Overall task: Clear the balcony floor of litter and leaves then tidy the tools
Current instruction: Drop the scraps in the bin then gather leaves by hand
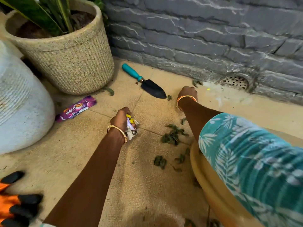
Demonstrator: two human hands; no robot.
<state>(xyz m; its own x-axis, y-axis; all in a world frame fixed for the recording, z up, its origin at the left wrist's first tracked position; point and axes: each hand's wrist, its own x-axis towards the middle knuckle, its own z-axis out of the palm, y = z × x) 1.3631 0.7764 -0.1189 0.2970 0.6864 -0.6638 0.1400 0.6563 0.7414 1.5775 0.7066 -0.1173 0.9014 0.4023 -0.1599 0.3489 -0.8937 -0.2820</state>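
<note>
On a balcony floor (91, 153) of tan tiles, we reach both arms out towards a grey stone wall (205, 33). Our left hand (122, 119) is clenched round a wad of crumpled wrappers (132, 130), white and yellow paper bulging out below the fingers, with a gold bangle (117, 131) at the wrist. Our right hand (188, 93) is further out, near the foot of the wall, its fingers curled downward against the floor; we cannot tell whether it is grasping anything, as the back of the hand hides the fingertips. Orange and gold bangles (186, 99) ring that wrist, and a teal leaf-print sleeve (250, 161) covers the upper arm.

A trowel (144, 81) with a teal handle and black blade lies flat on the tiles between the woven pot (73, 63) and our right hand, its tip just beside that hand. A purple wrapper (76, 108) lies on the floor in front of the woven pot, close to a white pot (21, 102) at the left. Dry green leaves (172, 136) are scattered on the tiles between our arms and beside a tan saucer (211, 185) at the right. Orange and black gloves (14, 203) lie at the lower left corner. A round drain (235, 81) sits at the base of the wall.
</note>
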